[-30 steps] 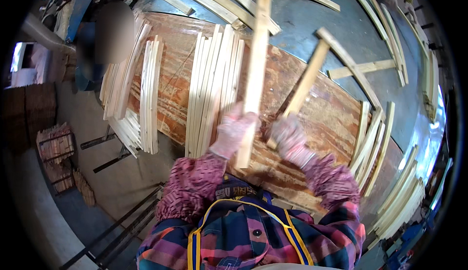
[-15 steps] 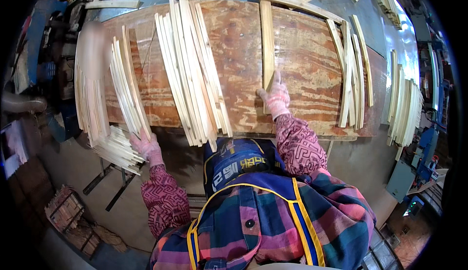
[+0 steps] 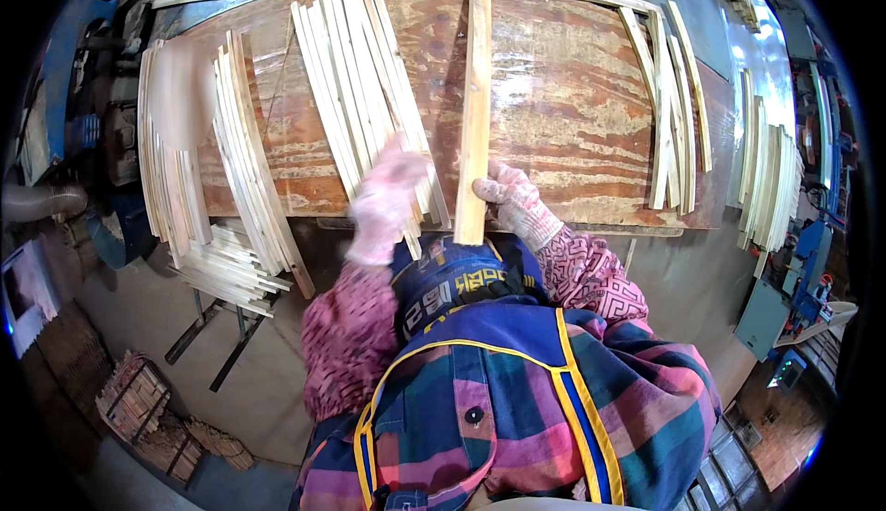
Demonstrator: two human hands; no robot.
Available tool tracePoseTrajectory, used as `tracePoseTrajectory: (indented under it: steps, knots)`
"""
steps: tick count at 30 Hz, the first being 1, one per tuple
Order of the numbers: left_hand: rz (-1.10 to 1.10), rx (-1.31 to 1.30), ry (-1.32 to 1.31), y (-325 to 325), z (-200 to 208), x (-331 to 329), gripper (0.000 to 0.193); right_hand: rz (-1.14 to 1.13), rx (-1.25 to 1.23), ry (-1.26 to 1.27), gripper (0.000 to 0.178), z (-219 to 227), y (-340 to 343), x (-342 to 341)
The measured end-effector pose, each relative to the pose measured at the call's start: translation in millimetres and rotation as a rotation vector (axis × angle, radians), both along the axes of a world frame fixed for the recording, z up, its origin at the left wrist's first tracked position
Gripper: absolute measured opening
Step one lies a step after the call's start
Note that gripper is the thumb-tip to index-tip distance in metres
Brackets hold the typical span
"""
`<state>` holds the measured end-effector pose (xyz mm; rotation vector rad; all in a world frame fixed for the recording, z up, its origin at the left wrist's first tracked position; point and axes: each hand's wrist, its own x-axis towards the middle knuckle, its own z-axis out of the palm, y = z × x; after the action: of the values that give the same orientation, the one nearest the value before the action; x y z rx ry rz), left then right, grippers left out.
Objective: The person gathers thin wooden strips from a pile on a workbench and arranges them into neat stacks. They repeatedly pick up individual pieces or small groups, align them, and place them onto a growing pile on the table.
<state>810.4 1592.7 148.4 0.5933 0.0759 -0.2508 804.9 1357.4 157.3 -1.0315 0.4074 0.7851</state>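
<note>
Wood strip (image 3: 475, 105) is laid near-to-far across plywood table (image 3: 572, 114); its near end is gripped by R hand (image 3: 512, 202), fingers closed on its right edge. L hand (image 3: 388, 199), blurred, is over strip bundle (image 3: 369, 86) just left; grip can't be told.

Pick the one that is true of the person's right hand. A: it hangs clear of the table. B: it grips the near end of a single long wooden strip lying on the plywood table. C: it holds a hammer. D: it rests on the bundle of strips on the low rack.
B: the right hand clasps the near end of the single wooden strip, which lies along the plywood table.
</note>
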Motion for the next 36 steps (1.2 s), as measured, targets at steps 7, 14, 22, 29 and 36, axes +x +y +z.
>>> tracePoseTrajectory:
  steps: [7, 14, 22, 29, 36]
  knots:
    - [-0.362, 0.710, 0.440, -88.4, -9.3, 47.1, 0.042, 0.080, -0.960, -0.516, 0.059, -93.7, -104.0, 151.6]
    - [-0.433, 0.718, 0.505, -78.0, -14.3, 48.0, 0.037, 0.289, -1.413, -0.401, 0.070, -75.3, -159.7, 389.4]
    - [-0.237, 0.662, 0.488, -78.8, -8.6, 35.0, 0.038, -0.113, -0.977, -0.101, 0.069, -43.2, -150.5, 357.4]
    - [-0.245, 1.015, 0.288, -60.5, -12.8, 7.5, 0.035, -0.728, 0.002, -0.378, 0.071, -27.1, -163.0, 170.3]
    - [-0.418, 1.204, 0.104, -60.5, 7.4, 15.1, 0.049, -0.684, 0.106, -0.086, 0.048, -34.4, -161.0, 121.2]
